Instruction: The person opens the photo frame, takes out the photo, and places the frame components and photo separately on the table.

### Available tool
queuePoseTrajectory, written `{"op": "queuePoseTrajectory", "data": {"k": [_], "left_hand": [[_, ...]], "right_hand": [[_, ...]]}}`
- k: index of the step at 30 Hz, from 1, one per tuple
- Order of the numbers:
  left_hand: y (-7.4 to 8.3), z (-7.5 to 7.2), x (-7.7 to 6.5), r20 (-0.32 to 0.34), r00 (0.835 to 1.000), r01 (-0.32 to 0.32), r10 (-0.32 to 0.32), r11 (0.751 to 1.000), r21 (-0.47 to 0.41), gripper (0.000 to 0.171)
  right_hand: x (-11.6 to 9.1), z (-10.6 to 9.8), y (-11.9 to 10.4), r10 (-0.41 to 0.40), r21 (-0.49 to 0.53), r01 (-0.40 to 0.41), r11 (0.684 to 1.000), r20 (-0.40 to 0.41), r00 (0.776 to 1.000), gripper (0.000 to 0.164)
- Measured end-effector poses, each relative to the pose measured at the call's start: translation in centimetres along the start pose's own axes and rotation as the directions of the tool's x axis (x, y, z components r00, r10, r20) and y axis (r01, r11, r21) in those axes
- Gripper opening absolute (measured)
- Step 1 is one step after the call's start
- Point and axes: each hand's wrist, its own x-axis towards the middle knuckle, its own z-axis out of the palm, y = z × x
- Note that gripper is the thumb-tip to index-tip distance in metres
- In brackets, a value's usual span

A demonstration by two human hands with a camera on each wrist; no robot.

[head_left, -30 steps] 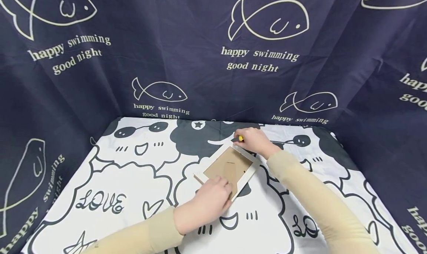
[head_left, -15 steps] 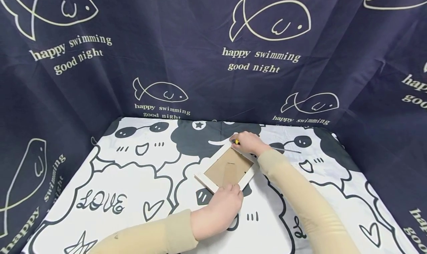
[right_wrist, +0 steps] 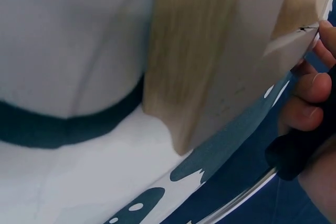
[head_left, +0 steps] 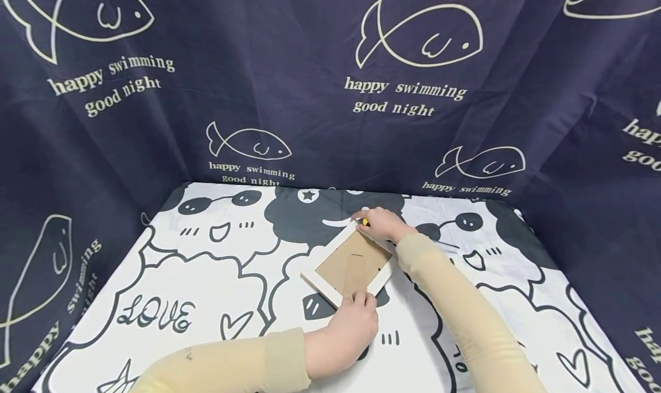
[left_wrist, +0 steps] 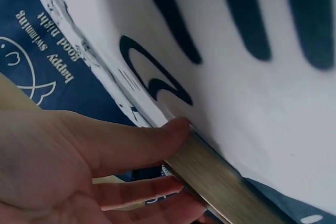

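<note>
From far off, I see the frame (head_left: 331, 248) in nearly the same spot as a second ago. The left hand (head_left: 343, 333) has moved from the frame's near left side to its near corner. The right hand (head_left: 384, 224), up at the far corner, has slid a little to the left.

I see the left hand pinching the frame's edge, thumb on one side and fingers on the other, with just the thick of the wood between. The right hand has its fingers curled around a screwdriver (right_wrist: 291, 153). One fingertip is right by a tiny dark tab (right_wrist: 304, 28) on the frame; I can't tell if they touch.

A big dark cloth (head_left: 289, 83) with fish hangs behind. The white sheet (head_left: 170, 278) lies under the frame. A brown board (head_left: 333, 267) sits inside the frame, back side up, with a flap (head_left: 355, 275) on it. The hands hide two of the frame's corners from me.
</note>
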Motion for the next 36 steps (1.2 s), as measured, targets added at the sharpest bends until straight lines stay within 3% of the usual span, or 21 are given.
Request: {"op": "queuePoseTrajectory", "data": {"k": [6, 12, 23, 31, 36], "left_hand": [[-0.2, 0.3, 0.0, -0.017, 0.999, -0.048, 0.05, 0.995, 0.083, 0.025], [-0.6, 0.8, -0.3, -0.045, 0.993, -0.105, 0.111, 0.988, 0.114, 0.022], [-2.2, 1.1, -0.6, -0.155, 0.974, -0.162, 0.167, 0.986, 0.041, 0.012], [-2.7, 1.3, -0.6, -0.157, 0.97, -0.189, 0.187, 0.982, 0.0, 0.016], [-3.0, 1.7, -0.8, -0.201, 0.962, -0.192, 0.187, 0.981, -0.006, 0.01]], "right_hand": [[-0.1, 0.4, 0.1, 0.023, 0.054, -0.023, 0.998, -0.008, 1.0, 0.033], [-0.1, 0.7, 0.1, 0.024, 0.046, -0.024, 0.999, 0.012, 1.0, 0.035], [-0.2, 0.3, -0.4, 0.012, -0.014, -0.012, 1.0, -0.014, 1.0, 0.035], [-0.4, -0.1, -0.3, -0.035, -0.045, 0.033, 0.998, -0.03, 0.999, 0.032], [-0.7, -0.2, -0.2, -0.015, -0.063, 0.014, 0.998, -0.015, 1.0, 0.032]]}}
